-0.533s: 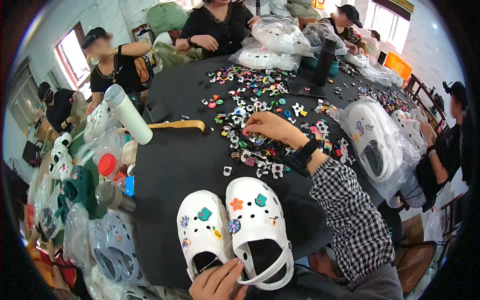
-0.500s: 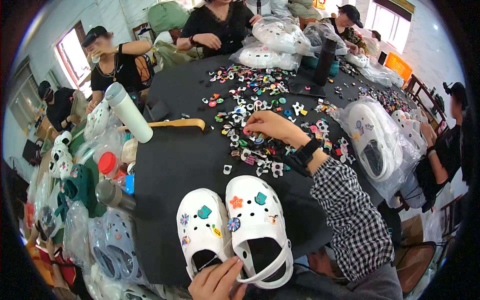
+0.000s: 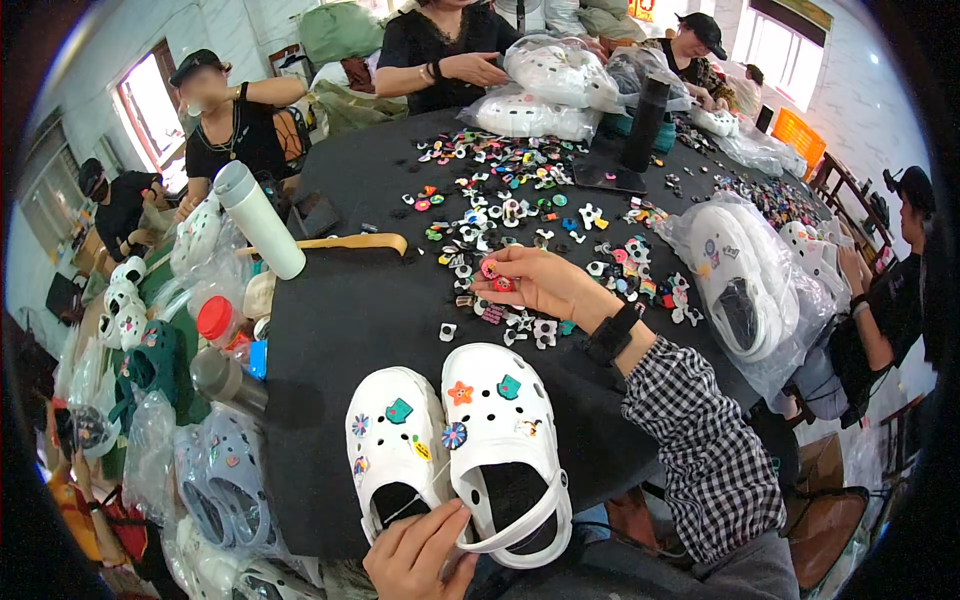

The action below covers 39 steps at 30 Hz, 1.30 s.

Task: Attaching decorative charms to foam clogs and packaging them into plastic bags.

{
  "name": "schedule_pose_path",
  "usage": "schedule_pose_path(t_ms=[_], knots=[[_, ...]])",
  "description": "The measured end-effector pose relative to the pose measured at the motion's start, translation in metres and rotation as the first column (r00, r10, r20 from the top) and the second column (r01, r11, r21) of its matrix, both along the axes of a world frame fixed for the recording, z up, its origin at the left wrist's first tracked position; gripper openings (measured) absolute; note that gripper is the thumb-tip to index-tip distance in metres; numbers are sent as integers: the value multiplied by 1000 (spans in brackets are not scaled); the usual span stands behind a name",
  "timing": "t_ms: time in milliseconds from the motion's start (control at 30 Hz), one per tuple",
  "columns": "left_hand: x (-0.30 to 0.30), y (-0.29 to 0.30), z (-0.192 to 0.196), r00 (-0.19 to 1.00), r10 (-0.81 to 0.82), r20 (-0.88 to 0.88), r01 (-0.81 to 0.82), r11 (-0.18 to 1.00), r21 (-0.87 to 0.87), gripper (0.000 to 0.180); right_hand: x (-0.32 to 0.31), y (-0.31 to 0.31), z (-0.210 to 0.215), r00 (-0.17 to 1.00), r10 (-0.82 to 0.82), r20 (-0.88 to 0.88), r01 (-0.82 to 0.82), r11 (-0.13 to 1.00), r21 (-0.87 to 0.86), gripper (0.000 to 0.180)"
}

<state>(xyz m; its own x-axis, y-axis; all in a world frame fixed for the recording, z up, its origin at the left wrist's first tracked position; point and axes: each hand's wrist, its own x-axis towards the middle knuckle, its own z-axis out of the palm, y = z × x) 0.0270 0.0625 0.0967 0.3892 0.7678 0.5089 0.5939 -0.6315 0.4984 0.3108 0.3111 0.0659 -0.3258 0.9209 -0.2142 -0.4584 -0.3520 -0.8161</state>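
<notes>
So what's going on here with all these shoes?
Someone's left hand holds a pair of white clogs at the heel end on a dark table. Their right hand has small pink and red charms in its fingers, near a spread of loose colourful charms. Both clogs already carry charms, like an orange star. Another white pair lies in a clear bag to the right.

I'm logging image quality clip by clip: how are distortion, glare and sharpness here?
Head view: strong fisheye bending toward the picture's edges; head view: the upper-right window washed out; head view: the white clogs at the left hand fairly sharp, the farther charms too small to make out singly.
</notes>
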Motion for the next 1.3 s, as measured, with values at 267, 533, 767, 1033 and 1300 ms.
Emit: schedule_pose_path(t_ms=[267,533,767,1033,1300], knots=[[2,0,1,1000,-14,-8,14,1000,6,43,-29,21,10,745,-4,667,-203,951,232,25],[-5,0,2,1000,8,11,-8,1000,-24,45,-77,37,-19,388,-172,906,-546,748,376,18],[-3,4,5,998,-13,56,12,1000,9,42,-61,32,-15,321,-433,842,-544,644,538,14],[-18,-20,6,888,98,450,-45,991,-126,31,-63,-8,20,806,-12,591,-285,868,407,14],[-18,-29,27,131,484,865,652,616,-443,59,-69,-42,80,782,166,601,-497,749,439,15]])
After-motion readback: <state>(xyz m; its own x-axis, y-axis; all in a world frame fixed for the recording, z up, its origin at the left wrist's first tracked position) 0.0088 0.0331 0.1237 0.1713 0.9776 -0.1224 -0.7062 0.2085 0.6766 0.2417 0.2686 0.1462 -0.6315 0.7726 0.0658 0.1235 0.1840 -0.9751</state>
